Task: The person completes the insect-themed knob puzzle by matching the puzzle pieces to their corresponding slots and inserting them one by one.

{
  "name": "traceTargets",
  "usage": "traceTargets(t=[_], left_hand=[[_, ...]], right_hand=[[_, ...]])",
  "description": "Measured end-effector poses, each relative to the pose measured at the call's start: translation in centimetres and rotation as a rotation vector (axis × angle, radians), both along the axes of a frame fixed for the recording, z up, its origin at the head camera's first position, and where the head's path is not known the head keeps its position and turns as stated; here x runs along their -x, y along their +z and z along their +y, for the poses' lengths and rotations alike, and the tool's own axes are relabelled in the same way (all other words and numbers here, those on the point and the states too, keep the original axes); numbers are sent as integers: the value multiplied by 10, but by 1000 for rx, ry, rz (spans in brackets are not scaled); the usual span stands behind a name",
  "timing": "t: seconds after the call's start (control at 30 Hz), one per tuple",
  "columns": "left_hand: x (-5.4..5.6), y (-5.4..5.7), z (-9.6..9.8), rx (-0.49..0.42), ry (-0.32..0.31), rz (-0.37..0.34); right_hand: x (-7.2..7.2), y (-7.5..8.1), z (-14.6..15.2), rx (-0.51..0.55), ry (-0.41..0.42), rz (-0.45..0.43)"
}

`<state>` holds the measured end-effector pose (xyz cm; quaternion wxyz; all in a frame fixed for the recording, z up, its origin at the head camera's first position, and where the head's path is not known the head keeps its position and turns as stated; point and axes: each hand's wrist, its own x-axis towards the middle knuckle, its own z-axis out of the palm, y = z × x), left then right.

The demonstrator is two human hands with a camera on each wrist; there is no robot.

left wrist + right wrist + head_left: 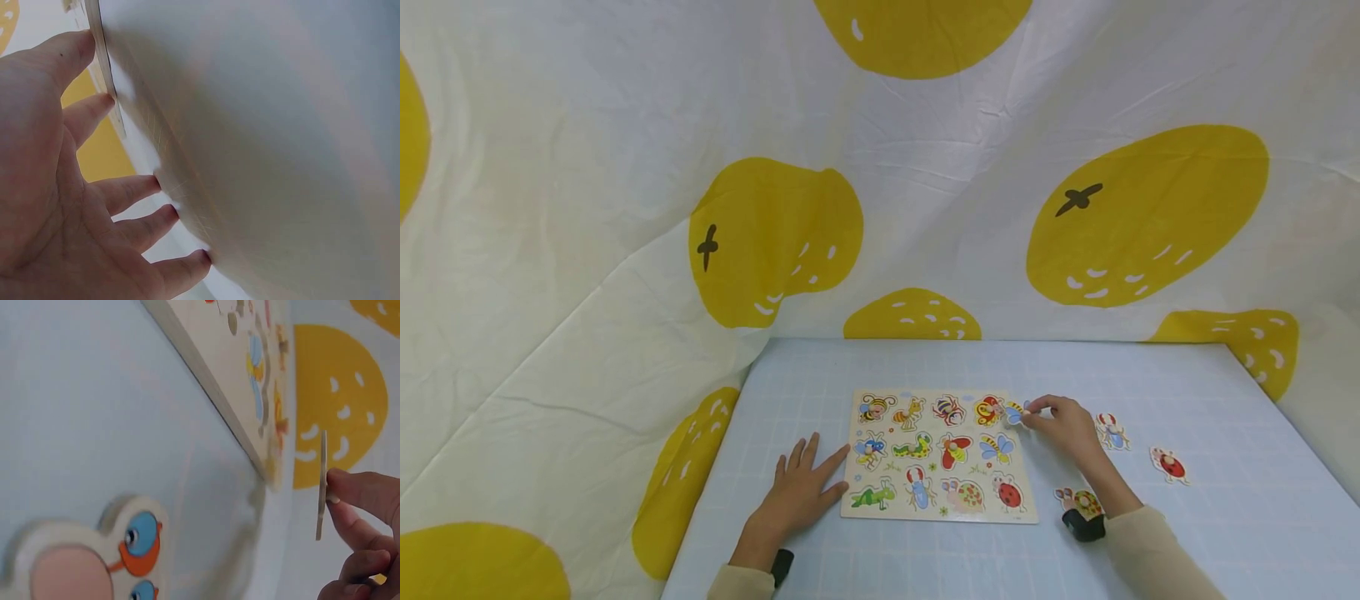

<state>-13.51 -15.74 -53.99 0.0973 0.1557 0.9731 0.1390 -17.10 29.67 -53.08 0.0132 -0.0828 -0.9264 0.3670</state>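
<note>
A wooden insect puzzle board (891,473) lies on the table. My left hand (801,493) rests beside it with fingers spread, thumb and index finger touching its left edge. In the left wrist view those fingertips (84,45) press on the board's side (103,59). My right hand (1066,427) pinches a dragonfly puzzle piece (1013,413) with blue wings by its small knob. That piece is held up at the board's upper right edge, seen edge-on (322,481) in the right wrist view. A printed dragonfly picture (996,448) shows on the board just below.
Right of the board lie a stag beetle piece (1112,432), a ladybug piece (1169,465) and a snail piece (1086,502), the last partly under my right wrist strap (1084,527). A white curtain (925,208) with yellow fruit prints hangs behind the table (1247,517).
</note>
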Motion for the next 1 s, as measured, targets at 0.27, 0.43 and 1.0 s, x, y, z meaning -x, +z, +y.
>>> traceTargets(t=[0.27,0.43,1.0], left_hand=[[0,0,0,-6,-4,6],[0,3,1,-3,-3,5],[-1,0,1,-4,6,-2]], right_hand=[[-9,-8,-21,23,16,-41],[-15,-13,-30,55,9,-110],[-27,-14,-47,42,5,-120]])
